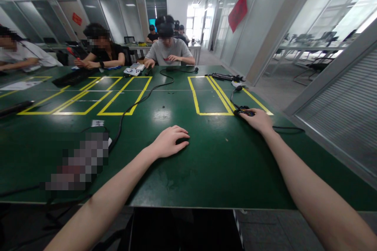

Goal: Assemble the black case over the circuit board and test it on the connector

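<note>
My left hand [171,142] rests palm down on the green table [206,164] near its middle, fingers loosely curled, nothing visible in it. My right hand [259,119] reaches forward to the right, and its fingers close over a small black device with coloured parts [244,111] lying on the yellow tape line. A thin black cable [233,96] runs from that device toward the far side of the table.
Yellow tape rectangles [210,96] mark the tabletop. A black cable [141,100] crosses the table to the left. Several people sit at the far side with small devices [134,70]. A black tool [224,76] lies at the far right. A glass wall stands on the right.
</note>
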{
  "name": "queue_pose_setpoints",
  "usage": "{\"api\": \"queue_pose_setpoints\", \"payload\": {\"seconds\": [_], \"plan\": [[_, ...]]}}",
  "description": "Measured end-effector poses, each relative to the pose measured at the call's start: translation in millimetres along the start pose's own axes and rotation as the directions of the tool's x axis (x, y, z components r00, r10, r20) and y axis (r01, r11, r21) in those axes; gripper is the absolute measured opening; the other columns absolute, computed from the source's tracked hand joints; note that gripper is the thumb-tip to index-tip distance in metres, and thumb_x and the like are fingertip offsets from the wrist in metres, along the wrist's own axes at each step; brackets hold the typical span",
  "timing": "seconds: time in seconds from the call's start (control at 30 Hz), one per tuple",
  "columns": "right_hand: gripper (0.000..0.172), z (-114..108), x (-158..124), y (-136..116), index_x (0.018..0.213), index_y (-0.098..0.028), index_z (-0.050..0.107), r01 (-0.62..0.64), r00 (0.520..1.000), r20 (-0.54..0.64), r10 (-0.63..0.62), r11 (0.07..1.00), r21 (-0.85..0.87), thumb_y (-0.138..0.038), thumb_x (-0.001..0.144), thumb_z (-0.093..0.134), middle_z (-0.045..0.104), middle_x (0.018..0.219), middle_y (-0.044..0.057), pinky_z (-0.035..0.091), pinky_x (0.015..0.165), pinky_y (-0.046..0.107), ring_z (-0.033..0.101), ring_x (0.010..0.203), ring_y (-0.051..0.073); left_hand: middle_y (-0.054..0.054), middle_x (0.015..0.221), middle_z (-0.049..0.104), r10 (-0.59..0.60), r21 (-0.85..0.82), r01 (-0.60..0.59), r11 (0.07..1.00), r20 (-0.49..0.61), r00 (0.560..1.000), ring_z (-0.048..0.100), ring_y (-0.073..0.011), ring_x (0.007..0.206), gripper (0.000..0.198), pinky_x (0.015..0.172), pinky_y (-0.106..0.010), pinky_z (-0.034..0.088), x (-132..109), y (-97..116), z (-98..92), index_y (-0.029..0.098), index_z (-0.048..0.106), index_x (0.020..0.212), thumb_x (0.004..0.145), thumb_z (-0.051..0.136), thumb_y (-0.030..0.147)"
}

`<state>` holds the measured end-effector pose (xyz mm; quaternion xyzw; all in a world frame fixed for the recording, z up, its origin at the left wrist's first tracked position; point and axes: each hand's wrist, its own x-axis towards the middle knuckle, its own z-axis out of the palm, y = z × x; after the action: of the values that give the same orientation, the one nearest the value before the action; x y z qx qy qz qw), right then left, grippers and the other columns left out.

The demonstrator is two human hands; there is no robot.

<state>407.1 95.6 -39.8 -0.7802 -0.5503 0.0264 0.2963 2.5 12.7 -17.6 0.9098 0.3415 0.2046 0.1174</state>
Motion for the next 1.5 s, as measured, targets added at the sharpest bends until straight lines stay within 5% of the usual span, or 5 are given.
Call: {"api": "queue_pose_setpoints", "payload": {"seconds": [0.23, 0.43, 0.53, 1.17, 1.5], "plan": [[0.033, 14.7, -55.3, -76.0, 0.104, -0.022, 0.077, 0.343, 0.908, 0.218, -0.359, 0.933, 0.106, -0.046, 0.081, 0.072, 0.076, 0.111, 0.010, 0.055, 0.082, 0.038, 0.070, 0.102, 0.031, -0.010, 0.130, 0.069, -0.020, -0.027, 0.019, 0.999, -0.045, 0.999, 0.063, -0.0259, 0.121, 0.032, 0.105, -0.043, 0.052, -0.1, 0.1, 0.1, 0.021, 0.067, 0.127, 0.098, 0.060, 0.033], [0.022, 20.9, -134.4, -128.9, 0.102, -0.020, 0.075, 0.610, 0.398, 0.257, -0.881, 0.464, 0.643, -0.031, 0.083, 0.075, 0.074, 0.102, 0.007, 0.056, 0.082, 0.033, 0.071, 0.091, 0.022, -0.011, 0.112, 0.071, 0.075, -0.099, -0.089, 0.991, -0.138, 0.988, 0.065, -0.0257, 0.104, 0.036, 0.093, -0.040, 0.054, -1.5, 8.9, -4.7, 0.019, 0.070, 0.105, 0.084, 0.075, 0.047], [0.027, 22.2, -156.2, -137.1, 0.109, -0.020, 0.074, 0.592, 0.306, 0.223, -0.925, 0.369, 0.717, -0.027, 0.083, 0.075, 0.072, 0.112, 0.010, 0.056, 0.089, 0.035, 0.070, 0.101, 0.024, -0.004, 0.083, 0.066, 0.067, -0.139, -0.076, 0.987, -0.067, 0.996, 0.062, -0.0195, 0.079, 0.038, 0.074, -0.031, 0.051, -2.8, 12.4, -6.1, 0.019, 0.063, 0.080, 0.078, 0.079, 0.054], [0.018, 13.7, -122.0, -123.0, 0.090, -0.019, 0.073, 0.187, 0.672, 0.290, -0.681, 0.535, 0.824, -0.035, 0.082, 0.074, 0.076, 0.086, 0.005, 0.059, 0.076, 0.034, 0.071, 0.078, 0.019, -0.011, 0.124, 0.074, 0.000, -0.048, -0.002, 0.999, -0.033, 0.999, 0.064, -0.0296, 0.122, 0.045, 0.108, -0.045, 0.050, -1.3, -13.2, -3.6, 0.021, 0.078, 0.109, 0.077, 0.083, 0.053], [0.010, 27.7, -122.7, -125.5, 0.084, -0.020, 0.076, 0.323, 0.679, 0.244, -0.692, 0.580, 0.747, -0.030, 0.082, 0.073, 0.078, 0.084, 0.004, 0.058, 0.072, 0.033, 0.072, 0.075, 0.020, -0.014, 0.128, 0.073, 0.007, -0.044, -0.010, 0.999, -0.063, 0.998, 0.063, -0.0313, 0.127, 0.054, 0.111, -0.047, 0.049, 6.8, -27.4, 4.9, 0.017, 0.076, 0.114, 0.074, 0.085, 0.052]]}}
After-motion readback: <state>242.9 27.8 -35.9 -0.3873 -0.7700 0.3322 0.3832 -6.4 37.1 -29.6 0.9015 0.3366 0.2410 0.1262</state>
